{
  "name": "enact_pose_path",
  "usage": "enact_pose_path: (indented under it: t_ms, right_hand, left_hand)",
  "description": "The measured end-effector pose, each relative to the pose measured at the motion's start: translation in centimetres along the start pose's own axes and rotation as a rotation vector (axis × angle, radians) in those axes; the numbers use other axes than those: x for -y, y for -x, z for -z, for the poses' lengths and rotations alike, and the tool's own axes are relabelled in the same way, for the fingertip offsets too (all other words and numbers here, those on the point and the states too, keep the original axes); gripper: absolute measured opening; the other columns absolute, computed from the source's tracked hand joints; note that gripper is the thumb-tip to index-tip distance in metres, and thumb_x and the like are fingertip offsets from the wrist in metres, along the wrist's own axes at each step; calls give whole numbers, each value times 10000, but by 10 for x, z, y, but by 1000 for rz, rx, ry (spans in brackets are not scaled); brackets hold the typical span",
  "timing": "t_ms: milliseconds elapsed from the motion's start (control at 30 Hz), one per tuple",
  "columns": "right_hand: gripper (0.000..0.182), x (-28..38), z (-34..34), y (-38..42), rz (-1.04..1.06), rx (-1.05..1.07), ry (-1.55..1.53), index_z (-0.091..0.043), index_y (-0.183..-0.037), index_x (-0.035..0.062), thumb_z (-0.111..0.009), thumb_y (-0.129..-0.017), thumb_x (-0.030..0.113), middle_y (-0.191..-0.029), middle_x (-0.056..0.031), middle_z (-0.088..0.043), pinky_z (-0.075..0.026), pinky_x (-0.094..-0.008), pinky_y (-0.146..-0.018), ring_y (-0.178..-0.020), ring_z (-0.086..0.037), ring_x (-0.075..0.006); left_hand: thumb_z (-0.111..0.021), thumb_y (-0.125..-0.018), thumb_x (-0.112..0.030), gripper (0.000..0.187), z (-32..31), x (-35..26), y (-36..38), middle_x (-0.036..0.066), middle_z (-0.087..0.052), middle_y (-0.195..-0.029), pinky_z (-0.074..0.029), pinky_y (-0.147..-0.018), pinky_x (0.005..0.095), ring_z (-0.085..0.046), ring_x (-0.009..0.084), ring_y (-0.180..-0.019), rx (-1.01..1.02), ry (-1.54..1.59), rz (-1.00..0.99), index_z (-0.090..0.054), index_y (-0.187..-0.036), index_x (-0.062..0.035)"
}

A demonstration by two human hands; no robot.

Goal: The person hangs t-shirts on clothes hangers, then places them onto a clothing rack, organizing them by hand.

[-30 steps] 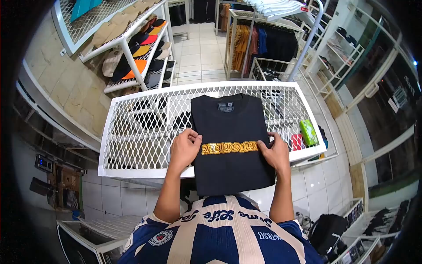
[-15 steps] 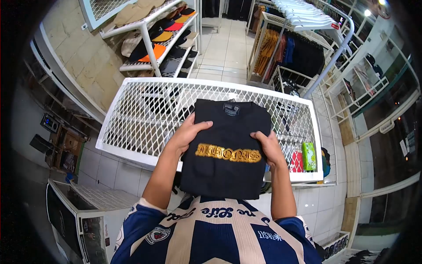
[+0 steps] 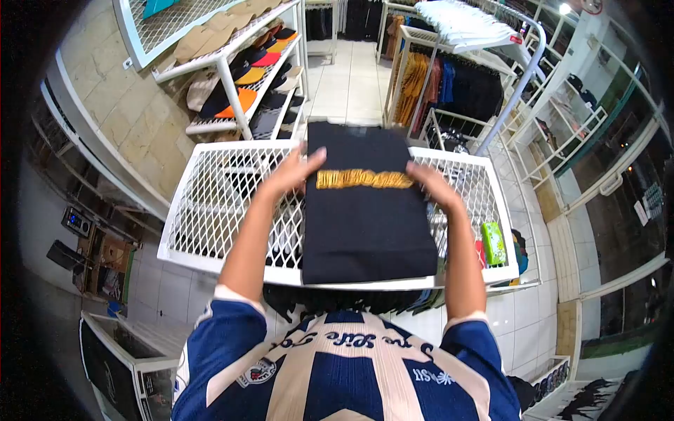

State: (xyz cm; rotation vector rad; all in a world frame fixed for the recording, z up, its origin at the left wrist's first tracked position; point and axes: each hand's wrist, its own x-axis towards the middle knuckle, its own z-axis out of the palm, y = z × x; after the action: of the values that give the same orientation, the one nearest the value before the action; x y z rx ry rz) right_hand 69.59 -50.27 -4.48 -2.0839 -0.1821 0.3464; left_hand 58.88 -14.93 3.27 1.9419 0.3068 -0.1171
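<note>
A folded black T-shirt [image 3: 368, 228] with gold blackletter-style print across it lies over the white mesh-topped table [image 3: 210, 203], its near edge close to the table's front rim. At the shirt's left edge, my left hand [image 3: 291, 172] grips it with the thumb on top and the fingers partly hidden behind. My right hand [image 3: 437, 188] grips the opposite edge at about the height of the print, slightly blurred. The collar end is farthest from me and is also smeared by motion.
A green patterned packet [image 3: 493, 243] sits at the table's right end beside a red item [image 3: 479, 252]. Behind it to the left stands a white rack of caps [image 3: 246, 77]. Clothes rails [image 3: 449, 77] with white hangers [image 3: 467, 24] stand back right. Glass doors line the right side.
Both hands have carried the folded T-shirt away from my body and out over the mesh tabletop. The view has shifted slightly.
</note>
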Motion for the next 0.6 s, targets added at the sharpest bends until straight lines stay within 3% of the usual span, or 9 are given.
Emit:
enact_pose_path:
  t_ms: [33, 67, 133, 167, 233, 367, 433, 500, 600]
  right_hand:
    - [1164, 20, -8, 47, -73, -28, 45, -300, -1552, -94, -726, -814, 700, -1336, -336, -601, -553, -460, -903, -1104, -672, -328]
    - [1109, 16, -13, 74, -41, -22, -10, -297, -1561, -81, -767, -840, 619, -1151, -285, -688, -558, -359, -796, -957, -693, -265]
    - [956, 17, -25, 129, -63, -54, -125, -315, -1575, -28, -792, -895, 446, -833, -97, -663, -507, -290, -686, -765, -620, -143]
    - [950, 16, -26, 153, -110, -18, -108, -310, -1575, -28, -787, -898, 437, -999, -187, -705, -542, -334, -795, -902, -676, -203]
    - [953, 14, -34, 192, -7, -17, -97, -290, -1593, 2, -813, -880, 359, -1421, -333, -543, -451, -411, -1093, -1298, -584, -333]
    - [975, 21, -36, 218, 136, 0, -81, -320, -1591, 27, -874, -815, 230, -1458, -289, -528, -424, -407, -1122, -1343, -541, -331]
    - [985, 36, -26, 214, 120, 35, -63, -328, -1592, 39, -887, -795, 188, -1477, -275, -517, -414, -411, -1133, -1366, -520, -324]
    - [946, 61, -10, 189, 371, 52, -225, -368, -1578, 59, -883, -790, 155, -1444, -252, -551, -442, -410, -1112, -1334, -550, -309]
    - [823, 95, 1, 127, 368, -134, -349, -429, -1530, 30, -851, -841, 189, -1353, -230, -615, -471, -384, -1078, -1263, -600, -285]
  left_hand:
    - [-724, -927, -536, 1049, -5, 2, 27, 106, -686, -923, -502, -651, 293, -649, 142, -765, 99, -75, 109, -138, -1648, -49]
    - [-702, -926, -569, 1070, -10, 30, 36, 115, -684, -821, -512, -644, 303, -647, 168, -701, 97, -101, 6, -130, -1635, -7]
    - [-704, -919, -575, 1093, -19, 70, 69, 124, -681, -726, -518, -637, 312, -643, 187, -642, 117, -139, -71, -124, -1625, 24]
    - [-728, -912, -548, 1091, -19, 70, 96, 123, -680, -733, -515, -637, 310, -643, 180, -647, 133, -151, -56, -126, -1629, 14]
    - [-793, -878, -477, 1094, -21, 68, 140, 119, -673, -722, -524, -659, 324, -648, 187, -663, 136, -177, -88, -153, -1636, -16]
    - [-903, -759, -268, 1104, -33, 73, 173, 136, -622, -838, -497, -805, 356, -586, 207, -789, 131, -352, -384, -259, -1638, -85]
    - [-894, -765, -215, 1034, -23, 59, 160, 136, -599, -891, -477, -857, 364, -549, 190, -851, 227, -250, -333, -326, -1621, -104]
    - [-851, -811, -144, 932, -10, 30, 132, -6, -485, -834, -452, -831, 305, -483, 127, -817, 130, -110, -577, -362, -1601, -70]
    - [-791, -895, -93, 778, -8, -4, 59, -59, -430, -842, -399, -681, 179, -403, 32, -753, 36, 417, -555, -398, -1563, -37]
